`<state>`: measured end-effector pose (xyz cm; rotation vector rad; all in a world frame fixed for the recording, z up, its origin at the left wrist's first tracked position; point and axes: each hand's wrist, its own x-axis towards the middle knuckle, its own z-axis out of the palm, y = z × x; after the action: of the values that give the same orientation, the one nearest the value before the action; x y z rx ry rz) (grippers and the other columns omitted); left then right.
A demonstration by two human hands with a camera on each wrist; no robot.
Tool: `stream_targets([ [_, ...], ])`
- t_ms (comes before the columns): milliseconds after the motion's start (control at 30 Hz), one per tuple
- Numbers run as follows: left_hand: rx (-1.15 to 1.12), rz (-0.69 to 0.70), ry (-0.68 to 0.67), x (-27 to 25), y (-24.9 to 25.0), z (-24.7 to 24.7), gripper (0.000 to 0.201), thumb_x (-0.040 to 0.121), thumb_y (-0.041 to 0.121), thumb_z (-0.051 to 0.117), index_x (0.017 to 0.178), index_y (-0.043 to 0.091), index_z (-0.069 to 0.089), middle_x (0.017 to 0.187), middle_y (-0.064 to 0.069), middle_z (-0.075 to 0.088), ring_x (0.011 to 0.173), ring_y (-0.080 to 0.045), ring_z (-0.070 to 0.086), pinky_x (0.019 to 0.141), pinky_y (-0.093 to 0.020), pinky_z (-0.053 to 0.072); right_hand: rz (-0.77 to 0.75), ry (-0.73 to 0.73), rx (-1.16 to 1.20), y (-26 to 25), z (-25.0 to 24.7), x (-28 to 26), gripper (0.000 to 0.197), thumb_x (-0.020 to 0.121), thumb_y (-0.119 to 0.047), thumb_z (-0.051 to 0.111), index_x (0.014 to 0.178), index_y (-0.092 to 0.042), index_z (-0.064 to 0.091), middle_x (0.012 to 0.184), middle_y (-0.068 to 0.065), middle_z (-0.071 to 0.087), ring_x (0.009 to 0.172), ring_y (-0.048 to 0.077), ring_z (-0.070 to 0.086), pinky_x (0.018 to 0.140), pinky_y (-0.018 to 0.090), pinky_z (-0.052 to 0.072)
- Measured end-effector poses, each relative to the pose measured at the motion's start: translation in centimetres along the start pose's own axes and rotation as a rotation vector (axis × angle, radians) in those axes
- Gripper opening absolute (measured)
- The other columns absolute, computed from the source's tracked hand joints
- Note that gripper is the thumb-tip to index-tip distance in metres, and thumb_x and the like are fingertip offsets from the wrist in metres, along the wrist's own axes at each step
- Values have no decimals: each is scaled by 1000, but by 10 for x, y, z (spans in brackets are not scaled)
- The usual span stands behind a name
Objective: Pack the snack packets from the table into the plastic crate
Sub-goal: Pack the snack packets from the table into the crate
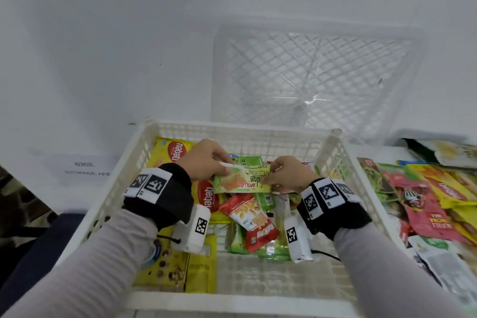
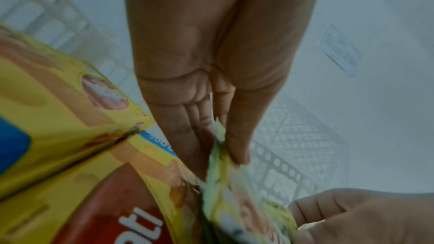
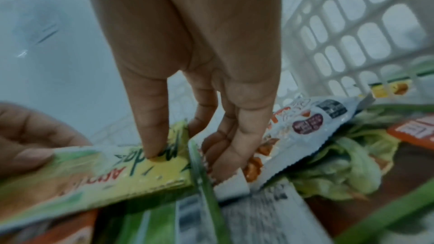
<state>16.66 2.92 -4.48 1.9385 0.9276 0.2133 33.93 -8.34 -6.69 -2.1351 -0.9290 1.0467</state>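
Note:
A green and yellow Apollo snack packet (image 1: 242, 181) is held flat just above the contents of the white plastic crate (image 1: 232, 127). My left hand (image 1: 224, 166) pinches its left end between thumb and fingers, which the left wrist view shows edge-on at the packet (image 2: 225, 183). My right hand (image 1: 268, 176) holds the right end, thumb (image 3: 152, 147) pressed on top of the packet (image 3: 112, 172) and fingers curled down past its edge. Below lie yellow Nabati packets (image 1: 178, 152), a red peanut packet (image 1: 251, 219) and green packets.
Several more snack packets (image 1: 426, 188) are heaped on the table right of the crate. A second white lattice crate (image 1: 315, 75) stands behind it against the wall. A white packet (image 3: 305, 123) lies in the crate under my right fingers. Bare crate floor (image 1: 258, 273) shows near me.

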Motion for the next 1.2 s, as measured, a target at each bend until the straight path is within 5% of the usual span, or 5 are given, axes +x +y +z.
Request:
stream_targets([
  [267,-214,158,40,-7,27,0,20,83,-3,64,87,16,61,86,-10,63,73,-20,60,57,-25,49,-73,59,560,-7,-53,-25,31,83,5,63,105,-9,47,88,16,66,72,24,70,65,37,60],
  [434,65,146,-98,-4,54,28,19,84,0,64,99,11,61,96,-12,60,69,-17,56,53,-19,48,27,254,-179,0,-61,-33,35,85,0,59,119,-5,54,119,15,56,102,30,61,85,41,55],
  [667,35,34,-340,-12,58,59,29,78,-2,71,105,-1,61,73,-8,59,61,-20,63,65,-29,58,-59,401,-396,-8,-61,-48,35,86,4,49,114,-14,62,120,11,59,105,26,58,78,29,49],
  [934,597,440,-688,-39,64,109,22,90,6,57,110,-3,63,108,-14,66,98,-25,63,89,-34,51,67,92,-805,-8,-43,-18,27,90,-10,54,114,-5,64,118,14,63,111,30,58,91,34,48],
  [1201,1054,773,-730,-51,44,128,52,93,25,55,140,8,40,148,-19,26,133,-35,28,104,-50,36,136,54,-1012,-1,-51,-1,36,88,-14,57,124,-12,59,124,7,60,113,26,57,85,30,44],
])
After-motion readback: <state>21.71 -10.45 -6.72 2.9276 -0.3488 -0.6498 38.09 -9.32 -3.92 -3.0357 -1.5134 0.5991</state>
